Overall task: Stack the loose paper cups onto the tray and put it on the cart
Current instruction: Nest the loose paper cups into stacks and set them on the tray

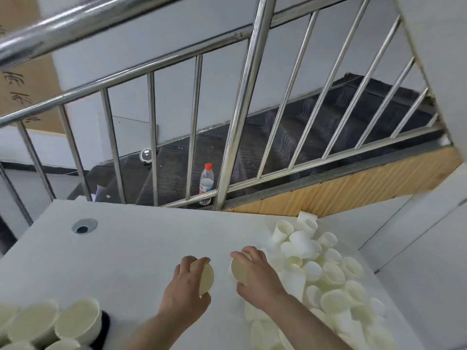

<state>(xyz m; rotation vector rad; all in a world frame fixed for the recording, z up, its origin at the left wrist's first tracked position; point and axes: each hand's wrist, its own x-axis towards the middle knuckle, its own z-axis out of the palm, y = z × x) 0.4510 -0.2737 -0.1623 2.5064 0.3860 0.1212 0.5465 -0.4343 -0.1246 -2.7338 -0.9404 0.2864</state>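
The left hand (185, 286) curls around a cream paper cup (205, 278), its mouth facing the right hand (255, 271), which grips a second cream paper cup (238, 270). Just right of that grip lies the loose pile of white paper cups (326, 271); upright stacked cups (75, 322) stand left of the left hand.

Bright, even, diffuse light, no single source in view. Soft faint shadows only, under the hands on the white table (141, 248). Streaky glare along the steel railing (242, 102). Strong wide-angle bending at the edges, bars fanning outward. Motion blur on the top rail and lower-left cup stacks (50, 324); pale cup pile (328, 274) nearly washed out.
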